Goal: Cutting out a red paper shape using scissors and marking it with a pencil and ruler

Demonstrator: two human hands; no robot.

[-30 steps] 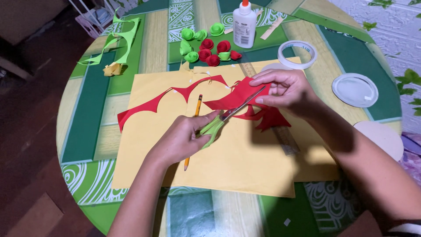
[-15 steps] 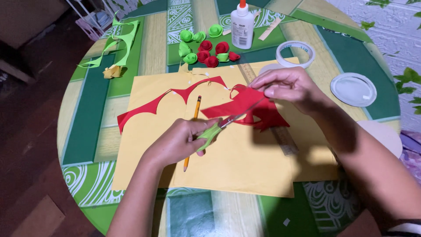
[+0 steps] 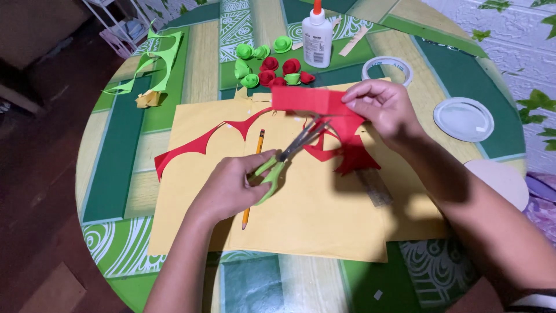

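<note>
My left hand grips green-handled scissors, their blades open and pointing up to the right into a red paper sheet. My right hand pinches that red sheet by its right edge and holds it lifted over a yellow paper sheet. A long scalloped red strip trails from the sheet to the left across the yellow paper. A yellow pencil lies on the yellow paper under my left hand.
Small red and green paper roses cluster at the back. A white glue bottle, a tape roll, a round clear lid, a ruler and green paper scraps lie on the round green-patterned table.
My right hand has raised and turned the red sheet, so it stands higher over the yellow paper. The scissors stay at its lower edge, blades open wider.
</note>
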